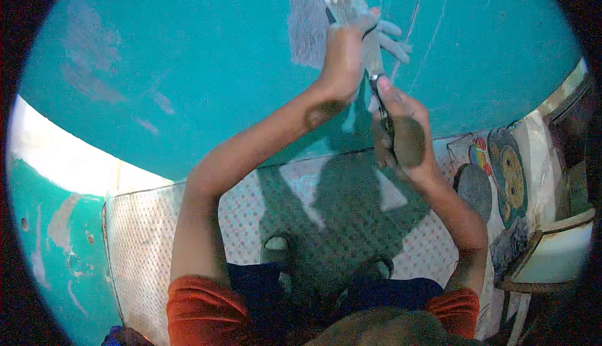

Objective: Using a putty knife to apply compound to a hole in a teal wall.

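My left hand point(343, 61) is closed on a broad, putty-smeared scraper point(346, 7), its flat end standing above the thumb. The left fingers, coated in pale putty, stick out to the right behind it. In my right hand point(411, 117) is a putty knife point(374, 59), gripped by its dark handle. Its pale-coated blade reaches up to my left palm and overlaps the scraper; whether they touch I cannot tell. Just behind the scraper, a rough patch of grey putty point(307, 29) covers part of the turquoise wall point(213, 64).
Fainter grey patches point(94, 51) mark the wall at left. Below, a dotted tile floor point(147, 233) carries my shadow and my feet. On the right are a round dark disc point(473, 189), a mat with a yellow figure point(511, 173) and a pale-seated stool point(555, 258).
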The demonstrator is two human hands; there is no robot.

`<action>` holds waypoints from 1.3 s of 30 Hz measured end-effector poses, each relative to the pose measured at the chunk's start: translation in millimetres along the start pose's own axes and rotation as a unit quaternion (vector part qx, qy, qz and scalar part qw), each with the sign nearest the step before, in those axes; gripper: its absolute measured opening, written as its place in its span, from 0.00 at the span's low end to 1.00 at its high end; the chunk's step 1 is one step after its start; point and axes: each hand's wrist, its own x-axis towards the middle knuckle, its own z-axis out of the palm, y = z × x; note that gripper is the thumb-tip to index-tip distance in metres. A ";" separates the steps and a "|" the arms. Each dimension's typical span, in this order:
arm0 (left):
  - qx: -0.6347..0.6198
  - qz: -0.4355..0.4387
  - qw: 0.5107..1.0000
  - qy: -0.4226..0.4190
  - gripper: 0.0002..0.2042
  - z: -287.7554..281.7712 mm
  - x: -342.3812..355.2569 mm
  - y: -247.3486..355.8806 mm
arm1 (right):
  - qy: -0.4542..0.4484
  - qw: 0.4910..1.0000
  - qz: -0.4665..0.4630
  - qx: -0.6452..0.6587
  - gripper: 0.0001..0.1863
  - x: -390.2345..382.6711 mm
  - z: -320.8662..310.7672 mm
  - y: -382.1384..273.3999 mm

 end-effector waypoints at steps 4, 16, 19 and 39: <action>-0.103 -0.177 0.978 0.043 0.18 2.9 -11.9 2.7 | 0.002 1.000 -0.013 0.006 0.24 2.3 0.1 13.7; -0.052 -0.129 0.990 0.014 0.20 3.2 -4.5 16.1 | -0.016 0.999 -0.049 0.002 0.24 12.6 -0.9 -0.8; -0.076 -0.139 0.987 -0.015 0.20 -2.3 -14.6 2.7 | 0.008 0.999 -0.035 -0.012 0.23 11.1 2.9 24.7; -0.135 -0.168 0.975 0.045 0.19 10.4 -6.0 18.4 | -0.013 1.000 -0.020 -0.017 0.23 9.4 -5.7 -3.7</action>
